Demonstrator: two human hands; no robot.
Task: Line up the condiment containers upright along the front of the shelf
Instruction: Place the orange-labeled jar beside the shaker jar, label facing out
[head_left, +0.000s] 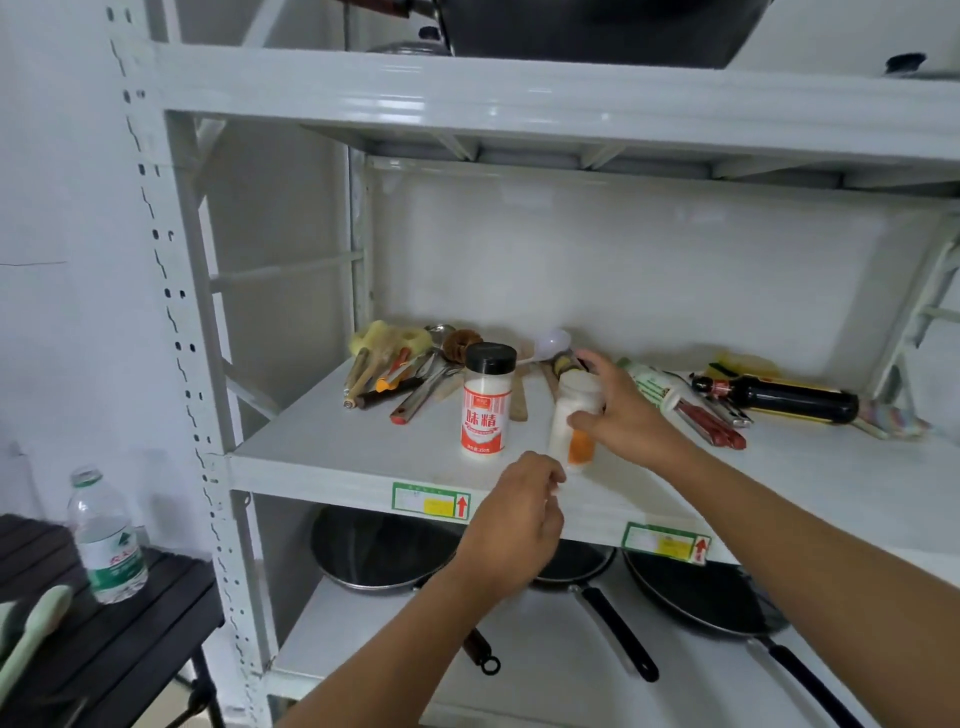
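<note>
A black-capped shaker with a red and white label stands upright near the front of the white shelf. Just to its right, my right hand grips a white jar with an orange patch, upright and blurred. My left hand hovers at the shelf's front edge below the jar, fingers loosely curled, holding nothing. A dark glass bottle lies on its side at the back right. A green and white bottle lies tilted behind my right hand.
Brushes, tongs, a ladle and other utensils are piled at the shelf's back left. Red chopsticks lie right of my hand. Black pans sit on the shelf below. A water bottle stands on a dark side table at left.
</note>
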